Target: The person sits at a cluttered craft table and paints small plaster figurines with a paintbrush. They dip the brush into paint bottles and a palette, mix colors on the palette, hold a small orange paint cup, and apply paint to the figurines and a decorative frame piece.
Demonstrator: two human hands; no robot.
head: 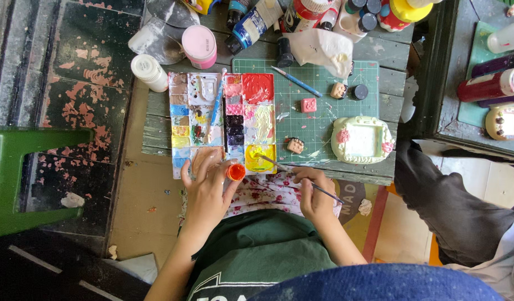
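My left hand (207, 187) rests at the near edge of a paint palette (222, 120) and holds a small orange paint pot (236, 171) between thumb and fingers. My right hand (315, 195) grips a thin paintbrush (279, 166) whose tip reaches the yellow well (261, 158) of the palette. A blue-handled brush (217, 106) lies across the palette. On the green cutting mat (318, 128) sit a cream clay frame with pink flowers (362, 139), a pink block (308, 105), and a small brown clay piece (295, 145).
Paint bottles and jars (301, 14) crowd the far edge of the wooden table, with a pink-lidded jar (199, 45) and white bottle (149, 72). A green stool (23, 173) stands at left. Another person's dark sleeve (452, 206) is at right, near a second table with bottles (494, 83).
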